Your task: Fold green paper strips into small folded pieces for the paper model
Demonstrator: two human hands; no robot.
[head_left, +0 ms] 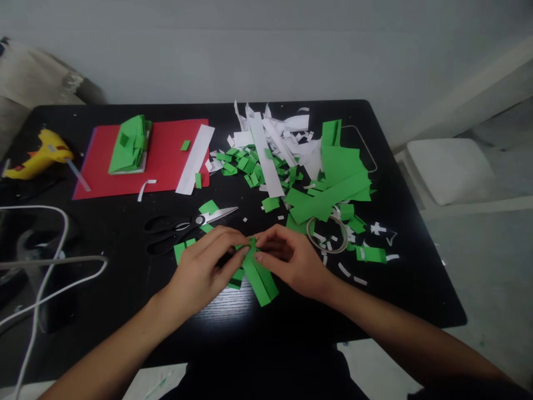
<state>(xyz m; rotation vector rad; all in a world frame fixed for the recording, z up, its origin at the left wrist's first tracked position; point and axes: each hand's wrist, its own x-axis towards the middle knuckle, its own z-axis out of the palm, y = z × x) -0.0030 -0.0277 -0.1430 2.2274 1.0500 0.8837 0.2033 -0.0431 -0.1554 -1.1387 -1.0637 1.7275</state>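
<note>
Both forearms reach in low over the black surface (383, 300), the left hand (204, 272) and right hand (293, 261) each pinching one bundle of green paper strips (262, 283) between them. Black scissors (183, 228) lie just beyond the left hand; a tape ring (308, 230) ringing white scraps sits beside the right.

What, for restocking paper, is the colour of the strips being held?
Green strips, best in head view.

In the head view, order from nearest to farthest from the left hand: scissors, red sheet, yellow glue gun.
From the left hand, which pinches the green strips:
1. Scissors, just behind it.
2. Red sheet, farther back left.
3. Yellow glue gun, far left edge.
</note>
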